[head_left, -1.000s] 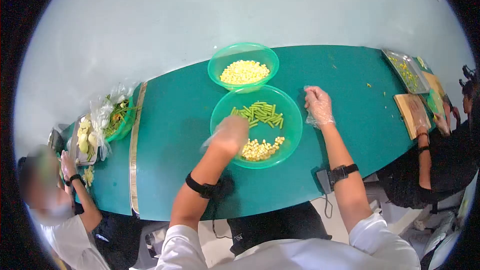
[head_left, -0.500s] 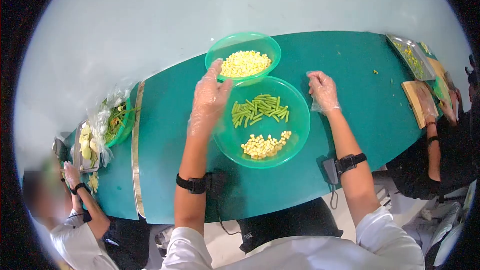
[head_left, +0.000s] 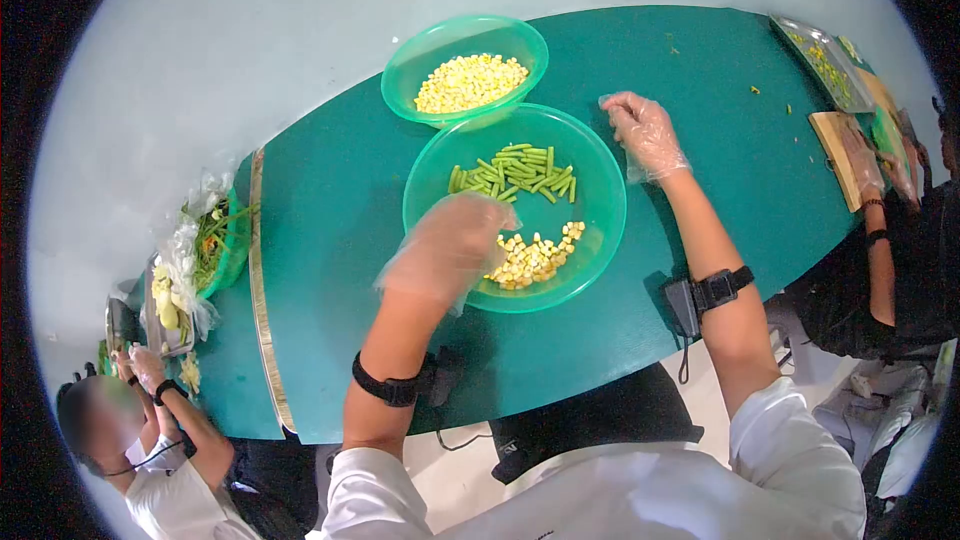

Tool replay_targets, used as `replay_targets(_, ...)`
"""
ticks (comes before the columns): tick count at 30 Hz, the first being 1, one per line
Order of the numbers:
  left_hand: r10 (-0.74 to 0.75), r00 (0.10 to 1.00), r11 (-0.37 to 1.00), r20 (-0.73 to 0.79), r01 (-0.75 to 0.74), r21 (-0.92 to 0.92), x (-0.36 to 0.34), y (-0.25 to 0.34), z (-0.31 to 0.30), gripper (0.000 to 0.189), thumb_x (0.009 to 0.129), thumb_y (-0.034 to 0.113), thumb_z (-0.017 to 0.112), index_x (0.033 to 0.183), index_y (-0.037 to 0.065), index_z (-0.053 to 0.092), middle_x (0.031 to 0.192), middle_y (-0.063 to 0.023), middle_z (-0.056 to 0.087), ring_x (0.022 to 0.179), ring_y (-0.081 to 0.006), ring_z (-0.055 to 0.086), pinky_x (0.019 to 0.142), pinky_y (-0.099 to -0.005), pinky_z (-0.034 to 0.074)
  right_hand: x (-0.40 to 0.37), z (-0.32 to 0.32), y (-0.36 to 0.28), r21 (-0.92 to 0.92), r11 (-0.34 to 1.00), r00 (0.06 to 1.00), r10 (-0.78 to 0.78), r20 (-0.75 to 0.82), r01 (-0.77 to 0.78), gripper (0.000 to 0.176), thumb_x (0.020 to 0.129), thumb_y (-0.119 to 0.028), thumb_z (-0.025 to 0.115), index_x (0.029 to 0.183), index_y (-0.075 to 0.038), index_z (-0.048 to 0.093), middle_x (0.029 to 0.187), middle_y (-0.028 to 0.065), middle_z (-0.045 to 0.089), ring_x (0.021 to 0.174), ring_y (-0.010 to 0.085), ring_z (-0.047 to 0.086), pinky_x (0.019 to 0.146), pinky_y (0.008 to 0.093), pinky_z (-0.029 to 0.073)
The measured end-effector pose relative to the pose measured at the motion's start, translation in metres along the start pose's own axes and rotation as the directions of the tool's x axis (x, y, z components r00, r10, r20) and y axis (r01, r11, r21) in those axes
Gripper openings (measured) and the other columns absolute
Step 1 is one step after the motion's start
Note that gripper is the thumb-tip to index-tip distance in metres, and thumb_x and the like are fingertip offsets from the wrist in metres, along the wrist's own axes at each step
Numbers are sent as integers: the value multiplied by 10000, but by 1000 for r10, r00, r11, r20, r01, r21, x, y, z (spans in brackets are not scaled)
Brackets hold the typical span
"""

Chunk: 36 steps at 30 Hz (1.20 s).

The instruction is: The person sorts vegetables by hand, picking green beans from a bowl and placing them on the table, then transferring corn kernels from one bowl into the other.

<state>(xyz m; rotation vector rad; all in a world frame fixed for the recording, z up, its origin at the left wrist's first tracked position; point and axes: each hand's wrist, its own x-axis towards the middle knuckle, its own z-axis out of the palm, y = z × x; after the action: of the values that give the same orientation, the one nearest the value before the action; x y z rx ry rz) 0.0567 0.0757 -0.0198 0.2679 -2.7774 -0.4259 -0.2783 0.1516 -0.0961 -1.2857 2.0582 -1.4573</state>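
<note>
The round translucent green plastic bowl of cut green beans and yellow corn pieces lies between the hands. The gloved left hand, blurred so its grip cannot be told, reaches over the bowl's near-left rim. The gloved right hand rests loosely open on the teal counter, just far-right of the bowl.

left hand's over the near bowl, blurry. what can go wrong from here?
1. The left hand is blurred over the near bowl. A fast scoop may drag corn pieces into the green beans in the same bowl, or over the rim.
2. The right hand lies on the table beside that bowl, not gripping it, so it might slide into the far bowl, which seems to touch it.
</note>
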Motion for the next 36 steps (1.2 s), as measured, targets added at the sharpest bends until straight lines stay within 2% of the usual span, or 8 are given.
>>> replay_targets(3, -39, 998, 998, -58, 42, 36, -2, -12, 14, 144, 770, 133, 715, 904, 85, 700, 921, -152, 706, 976, -359, 665, 884, -442, 522, 0, -1, 0, -4, 1000, 1000, -2, 8, 2, 210, 970, -198, 595, 1079, -63, 714, 804, 60, 684, 670, 142, 638, 649, 326, 531)
replay_targets(6, -148, 975, 989, 168, 148, 13, 7, -17, 10, 138, 765, 111, 712, 896, 74, 688, 925, -164, 702, 953, -377, 666, 844, -460, 525, -2, 0, -5, -10, 1000, 1000, -2, -2, 2, 207, 966, -190, 599, 1079, -61, 713, 804, 61, 684, 673, 141, 637, 655, 321, 533)
replay_targets(9, -263, 920, 965, 290, 254, 67, 14, -17, 13, 174, 745, 106, 722, 911, 64, 687, 930, -178, 701, 931, -396, 666, 810, -474, 527, -3, -1, -5, 1, 1000, 1000, 4, 0, -4, 207, 964, -190, 601, 1080, -61, 713, 804, 61, 684, 673, 142, 633, 655, 321, 531)
replay_targets(18, -149, 967, 982, 209, 170, -87, 14, -16, 14, 108, 779, 151, 687, 839, 62, 691, 851, -204, 694, 846, -399, 680, 760, -484, 536, -1, -1, -2, -24, 1000, 1000, -6, 13, 6, 222, 962, -195, 600, 1095, -58, 713, 806, 59, 678, 683, 148, 629, 661, 332, 525)
replay_targets(24, -233, 936, 972, 264, 228, 51, 16, -12, 20, 89, 771, 140, 672, 825, 70, 683, 838, -203, 695, 842, -411, 680, 764, -487, 540, -2, 0, -3, 4, 1000, 1000, -8, 4, 7, 211, 957, -182, 598, 1087, -60, 711, 800, 51, 671, 677, 145, 624, 655, 331, 522)
replay_targets(27, -168, 977, 984, 129, 159, 76, 11, -17, 28, 86, 774, 140, 667, 817, 66, 674, 834, -211, 692, 835, -417, 679, 757, -485, 541, -1, 0, 0, 2, 1000, 1000, -7, 5, 7, 210, 956, -181, 596, 1085, -58, 709, 792, 50, 667, 672, 144, 622, 647, 334, 520)
replay_targets(33, -143, 956, 982, 256, 169, -84, 19, -3, -2, 88, 822, 125, 636, 826, 40, 659, 805, -210, 682, 816, -407, 675, 734, -452, 547, -2, -1, -5, 1, 1000, 1000, -1, 1, 1, 216, 963, -195, 589, 1080, -59, 709, 779, 53, 662, 657, 148, 611, 638, 338, 517)
replay_targets(36, -41, 955, 984, 292, 89, -152, 28, 5, -23, 81, 865, 97, 660, 854, 18, 672, 843, -190, 707, 793, -351, 692, 720, -411, 551, -2, 0, -4, 4, 1000, 1000, 9, -7, -9, 222, 970, -210, 590, 1077, -56, 709, 777, 58, 664, 652, 154, 613, 637, 338, 517)
